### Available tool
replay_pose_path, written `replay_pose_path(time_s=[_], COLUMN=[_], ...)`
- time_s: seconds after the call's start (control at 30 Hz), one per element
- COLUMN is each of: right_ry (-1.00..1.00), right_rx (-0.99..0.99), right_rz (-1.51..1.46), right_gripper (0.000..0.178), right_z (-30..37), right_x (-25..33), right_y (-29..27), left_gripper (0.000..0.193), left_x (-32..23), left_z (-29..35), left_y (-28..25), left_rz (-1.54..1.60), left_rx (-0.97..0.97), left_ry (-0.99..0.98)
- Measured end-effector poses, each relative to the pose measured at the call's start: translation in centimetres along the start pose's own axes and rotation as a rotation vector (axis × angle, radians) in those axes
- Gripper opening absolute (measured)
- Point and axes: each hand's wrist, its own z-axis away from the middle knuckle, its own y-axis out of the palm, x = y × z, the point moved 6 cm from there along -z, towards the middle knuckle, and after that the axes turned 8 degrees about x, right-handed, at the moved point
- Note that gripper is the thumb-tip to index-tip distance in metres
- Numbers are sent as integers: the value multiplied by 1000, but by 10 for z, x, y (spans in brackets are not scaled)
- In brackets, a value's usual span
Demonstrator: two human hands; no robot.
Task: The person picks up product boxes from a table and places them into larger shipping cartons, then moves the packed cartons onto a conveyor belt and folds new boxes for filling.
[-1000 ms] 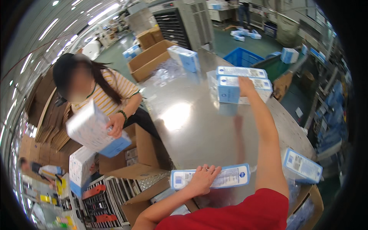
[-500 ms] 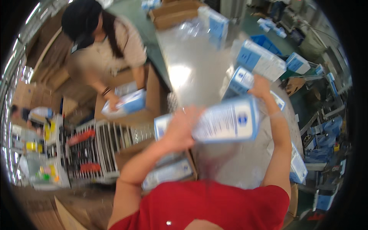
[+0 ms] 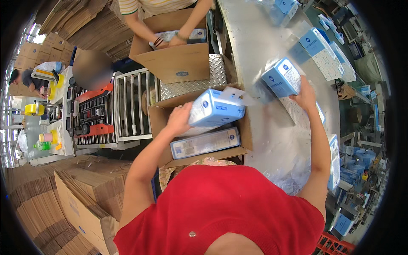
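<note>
Left hand (image 3: 179, 118) grips tilted pack (image 3: 217, 111) | right hand (image 3: 304, 96) grips second pack (image 3: 282, 79) | risk: carton edge (image 3: 247, 134) beyond left grip could snag loose film (image 3: 236, 95)

Lower left: stacks of flattened brown cardboard (image 3: 38, 204). Left centre: a metal roller conveyor (image 3: 134, 104) adjoins a black machine with red side bars (image 3: 100, 128); farther left appear a yellow ring-shaped roll (image 3: 39, 109) and a translucent green object (image 3: 42, 145). Lower right: a red plastic lattice crate (image 3: 335, 245).

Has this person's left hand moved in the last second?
Yes: the left hand has gone leftward, from over the metal table to over the open cardboard box, where it holds a blue-and-white package.
</note>
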Motion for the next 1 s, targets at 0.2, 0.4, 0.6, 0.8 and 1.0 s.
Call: replay_pose_path(time_s=[0.2,0.4,0.6,0.8,1.0], right_ry=[-236,-568,-752,-724,-780], right_rx=[-260,-161,103,173,265], right_rz=[-281,-595,-207,71,-1], right_gripper=[87,90,72,76,82], right_z=[60,105,91,43,32], right_x=[126,264,336,357,412], right_y=[-107,-131,9,187,252], left_gripper=[66,53,67,50,54], left_x=[-14,-5,1,31,91], left_z=[2,-24,12,34,62], left_y=[14,96,116,98,67], left_rz=[-233,-435,-419,-522,-567], left_rx=[0,15,24,-28,-65], left_ry=[46,100,145,155,168])
